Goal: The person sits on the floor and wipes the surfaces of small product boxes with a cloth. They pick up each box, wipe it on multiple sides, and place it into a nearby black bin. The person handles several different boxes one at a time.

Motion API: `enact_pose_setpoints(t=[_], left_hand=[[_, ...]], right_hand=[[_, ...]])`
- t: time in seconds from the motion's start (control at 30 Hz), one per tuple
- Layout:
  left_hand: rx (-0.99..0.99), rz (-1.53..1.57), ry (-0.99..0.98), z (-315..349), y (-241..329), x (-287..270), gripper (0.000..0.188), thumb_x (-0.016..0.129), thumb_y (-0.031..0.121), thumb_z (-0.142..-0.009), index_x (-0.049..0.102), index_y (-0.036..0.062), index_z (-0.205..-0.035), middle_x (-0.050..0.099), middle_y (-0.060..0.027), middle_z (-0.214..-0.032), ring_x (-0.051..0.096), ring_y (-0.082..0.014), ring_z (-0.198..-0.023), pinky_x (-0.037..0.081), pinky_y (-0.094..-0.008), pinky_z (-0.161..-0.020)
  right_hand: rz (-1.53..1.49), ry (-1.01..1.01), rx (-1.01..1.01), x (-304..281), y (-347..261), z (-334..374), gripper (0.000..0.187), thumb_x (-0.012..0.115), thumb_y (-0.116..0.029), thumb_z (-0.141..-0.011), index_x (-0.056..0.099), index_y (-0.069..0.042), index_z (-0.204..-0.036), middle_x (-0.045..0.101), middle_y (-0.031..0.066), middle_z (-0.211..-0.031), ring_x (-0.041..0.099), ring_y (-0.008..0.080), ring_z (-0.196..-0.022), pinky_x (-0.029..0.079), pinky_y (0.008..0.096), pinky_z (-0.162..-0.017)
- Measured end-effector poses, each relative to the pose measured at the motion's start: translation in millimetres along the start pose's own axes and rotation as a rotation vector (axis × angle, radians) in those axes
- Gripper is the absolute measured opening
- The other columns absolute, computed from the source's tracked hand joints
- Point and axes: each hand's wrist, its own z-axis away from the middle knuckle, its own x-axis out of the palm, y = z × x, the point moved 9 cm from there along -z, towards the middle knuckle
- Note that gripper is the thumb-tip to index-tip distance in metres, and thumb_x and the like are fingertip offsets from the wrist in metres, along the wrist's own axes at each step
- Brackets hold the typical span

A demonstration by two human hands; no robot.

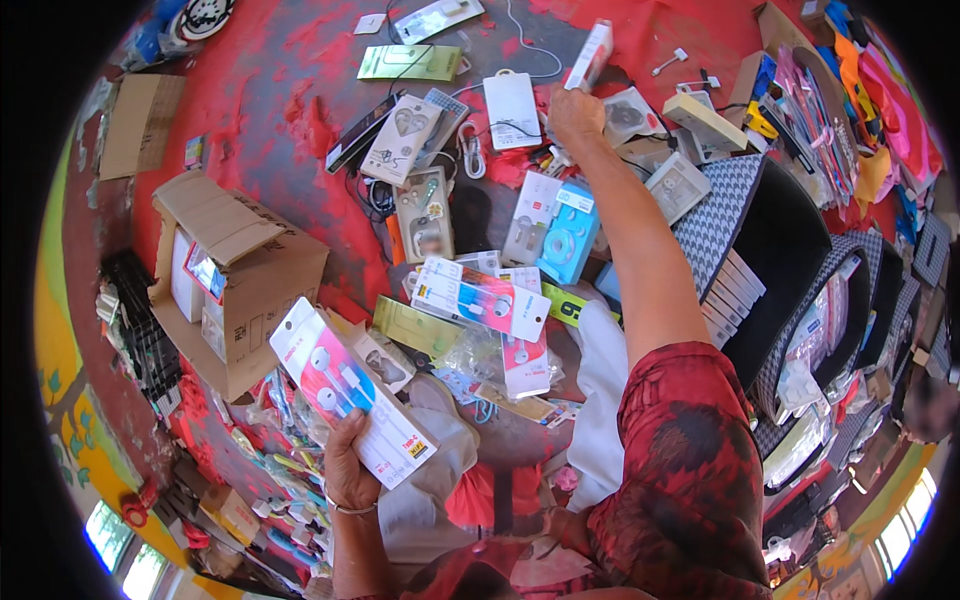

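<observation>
A: Left hand (352, 468), state?
B: Mostly closed. A pink-and-blue earphone package (352, 393) is gripped by its lower left edge, tilted, to the right of the cardboard box (285, 315).
A: Right hand (578, 118)?
B: Arm stretched far out; a slim white box (592, 55) is grasped by its near end. Fingertips are hidden, so exact closure can't be told.
A: Nearby?
B: A white rectangular packet (512, 112) is seen to its left, a clear-fronted case (630, 113) just to its right.
A: Middle?
B: A second earphone package (470, 296) is laid partly over other packs; a light-blue box (570, 236) is seen just beyond. Red surface (300, 120) underneath, worn.
</observation>
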Motion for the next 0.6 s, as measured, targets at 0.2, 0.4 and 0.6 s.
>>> enact_pose_setpoints(t=[0.2, 0.4, 0.6], left_hand=[[0.027, 0.004, 0.004, 8.4, -7.0, 1.9, 0.029, 0.059, 0.007, -0.079, 0.053, 0.0010, -0.107, 0.064, -0.0091, -0.093, 0.064, -0.0229, -0.084, 0.052, -0.0372, -0.081], [0.040, -0.045, -0.006, 19.0, -17.2, 1.3, 0.030, 0.060, 0.009, -0.079, 0.054, 0.0009, -0.107, 0.063, -0.0081, -0.094, 0.063, -0.0214, -0.084, 0.052, -0.0347, -0.078], [0.060, -0.060, 0.002, 26.4, -23.3, -3.6, 0.031, 0.059, 0.011, -0.079, 0.053, 0.0003, -0.107, 0.063, -0.0085, -0.094, 0.063, -0.0215, -0.084, 0.052, -0.0348, -0.079]], right_hand=[[-0.532, -0.058, 0.044, -21.6, -12.0, 76.4, 0.016, 0.057, -0.020, -0.069, 0.061, -0.012, -0.083, 0.064, 0.0143, -0.076, 0.063, 0.0326, -0.075, 0.047, 0.0453, -0.065], [-0.923, -0.538, -0.294, -16.5, -97.0, 221.7, 0.015, 0.056, -0.013, -0.067, 0.062, -0.011, -0.081, 0.063, 0.0123, -0.077, 0.061, 0.0296, -0.077, 0.047, 0.0385, -0.070], [-0.983, -0.879, -0.477, -13.1, -107.4, 261.5, 0.022, 0.059, -0.014, -0.071, 0.066, -0.010, -0.092, 0.063, 0.0145, -0.084, 0.060, 0.0270, -0.085, 0.045, 0.0358, -0.079]])
